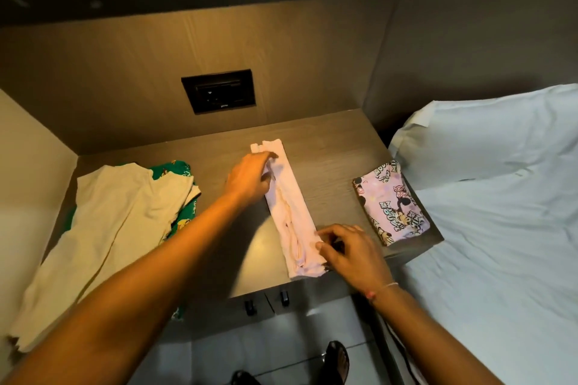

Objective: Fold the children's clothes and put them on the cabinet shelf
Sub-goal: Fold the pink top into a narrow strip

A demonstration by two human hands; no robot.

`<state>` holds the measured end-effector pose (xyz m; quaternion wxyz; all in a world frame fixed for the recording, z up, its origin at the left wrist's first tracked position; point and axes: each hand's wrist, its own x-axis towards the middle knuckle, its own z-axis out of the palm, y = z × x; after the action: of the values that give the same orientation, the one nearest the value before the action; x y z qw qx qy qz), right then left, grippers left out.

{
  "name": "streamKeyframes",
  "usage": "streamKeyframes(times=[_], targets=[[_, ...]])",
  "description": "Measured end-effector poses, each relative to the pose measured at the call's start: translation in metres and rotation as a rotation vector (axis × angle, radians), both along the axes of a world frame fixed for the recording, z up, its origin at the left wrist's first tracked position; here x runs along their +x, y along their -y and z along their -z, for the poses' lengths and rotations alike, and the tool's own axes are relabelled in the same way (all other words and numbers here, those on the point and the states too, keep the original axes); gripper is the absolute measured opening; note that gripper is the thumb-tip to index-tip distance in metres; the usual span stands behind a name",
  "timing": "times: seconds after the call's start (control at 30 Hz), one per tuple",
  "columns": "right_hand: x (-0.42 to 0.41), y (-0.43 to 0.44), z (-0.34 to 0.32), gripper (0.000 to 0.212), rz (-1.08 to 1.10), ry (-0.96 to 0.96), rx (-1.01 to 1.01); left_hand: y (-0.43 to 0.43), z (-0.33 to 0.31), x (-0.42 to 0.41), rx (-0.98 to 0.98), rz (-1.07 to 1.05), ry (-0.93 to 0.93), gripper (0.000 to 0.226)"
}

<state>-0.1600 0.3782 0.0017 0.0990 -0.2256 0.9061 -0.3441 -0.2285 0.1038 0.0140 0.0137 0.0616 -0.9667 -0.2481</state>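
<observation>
A pale pink garment, folded into a long narrow strip, lies in the middle of the wooden cabinet top. My left hand grips its far end, fingers closed on the cloth. At the near end, my right hand pinches the right-hand edge. A folded lilac printed garment rests at the right edge of the top. On the left lies an unfolded cream garment over a green printed one.
A black wall socket panel sits in the wooden back panel. A bed with white sheets and a pillow adjoins the cabinet on the right. Drawer handles show below the front edge. My feet stand on the tiled floor.
</observation>
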Motion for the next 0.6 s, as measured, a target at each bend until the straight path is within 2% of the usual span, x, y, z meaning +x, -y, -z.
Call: streamKeyframes(times=[0.1, 0.23, 0.33, 0.43, 0.6], targets=[[0.005, -0.026, 0.005, 0.045, -0.212, -0.243, 0.027, -0.008, 0.008, 0.079, 0.072, 0.131, -0.108, 0.037], [0.010, -0.034, 0.023, 0.062, -0.474, -0.441, 0.271, -0.035, 0.023, 0.151, -0.096, 0.353, -0.014, 0.065], [0.006, -0.029, 0.033, 0.050, -0.479, -0.526, 0.233, -0.054, 0.032, 0.168, -0.195, 0.324, -0.036, 0.057], [0.004, -0.026, 0.037, 0.035, -0.458, -0.569, 0.122, -0.064, 0.036, 0.178, -0.147, 0.250, -0.167, 0.039], [0.021, -0.030, 0.023, 0.027, -0.414, -0.416, 0.004, -0.075, 0.036, 0.197, 0.032, 0.143, -0.235, 0.017]])
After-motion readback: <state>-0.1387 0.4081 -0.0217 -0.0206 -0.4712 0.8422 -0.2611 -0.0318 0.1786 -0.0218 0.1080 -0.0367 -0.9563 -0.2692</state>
